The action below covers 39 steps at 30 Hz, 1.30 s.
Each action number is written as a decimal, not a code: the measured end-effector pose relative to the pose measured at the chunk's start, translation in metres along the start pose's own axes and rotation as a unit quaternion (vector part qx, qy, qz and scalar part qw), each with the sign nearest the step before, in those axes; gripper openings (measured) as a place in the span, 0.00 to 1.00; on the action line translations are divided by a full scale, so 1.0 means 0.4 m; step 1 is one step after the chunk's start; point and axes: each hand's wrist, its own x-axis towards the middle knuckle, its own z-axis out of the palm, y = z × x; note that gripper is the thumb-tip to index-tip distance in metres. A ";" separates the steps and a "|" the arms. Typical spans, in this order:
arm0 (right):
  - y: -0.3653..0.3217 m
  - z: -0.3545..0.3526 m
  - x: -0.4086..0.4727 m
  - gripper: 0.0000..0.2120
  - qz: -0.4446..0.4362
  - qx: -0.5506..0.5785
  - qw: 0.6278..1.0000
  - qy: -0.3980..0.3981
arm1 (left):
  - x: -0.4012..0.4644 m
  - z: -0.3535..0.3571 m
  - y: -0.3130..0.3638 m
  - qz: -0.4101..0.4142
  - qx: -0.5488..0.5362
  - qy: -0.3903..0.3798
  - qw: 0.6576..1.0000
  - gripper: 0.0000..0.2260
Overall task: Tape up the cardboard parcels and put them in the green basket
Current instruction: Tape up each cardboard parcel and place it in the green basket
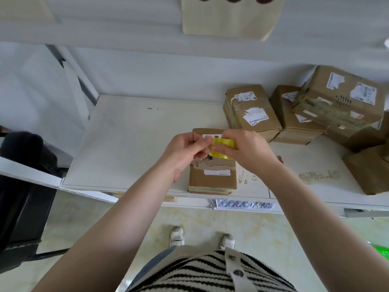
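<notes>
**Ana:** Since the worktop [136,144] is the biggest thing here, start there: why is one parcel [212,178] pulled right up to the near edge?

**Ben:** I'd say so that it sits squarely under both hands. It lies flat just in front of the person, with torn old strips and a white label on its top, which looks to be the face meant for fresh tape.

**Ana:** And the pile of parcels [299,114] at the far right?

**Ben:** Stacked and leaning on each other, well apart from the near one. My guess is they are waiting their turn.

**Ana:** Is the green basket anywhere?

**Ben:** Only a scrap of something bright green [382,250] shows at the lower right edge, down on the floor. I cannot tell whether that is the basket.

**Ana:** Now the hands.

**Ben:** Both hang just above the parcel. The right hand [244,150] has its grip clamped on the yellow tape roll [224,149], fingers curled round it to steady it. The left hand [187,152] has thumb and fingertips pinched together at the roll's edge, seemingly on the loose end of the tape.

**Ana:** So which step is it?

**Ben:** Peeling the end free, I judge; no new strip lies on the parcel yet.
</notes>
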 end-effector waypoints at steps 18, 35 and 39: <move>0.078 0.030 0.040 0.24 0.112 -0.104 0.986 -0.070 | 0.061 -0.099 -0.115 0.007 0.091 0.194 0.977 0.16; 0.053 0.084 0.091 0.20 0.147 -0.149 0.975 -0.070 | 0.132 -0.089 -0.232 -0.050 0.039 0.233 0.970 0.16; 0.050 0.085 0.093 0.20 0.148 -0.150 0.975 -0.068 | 0.133 -0.092 -0.237 -0.056 0.106 0.212 0.970 0.16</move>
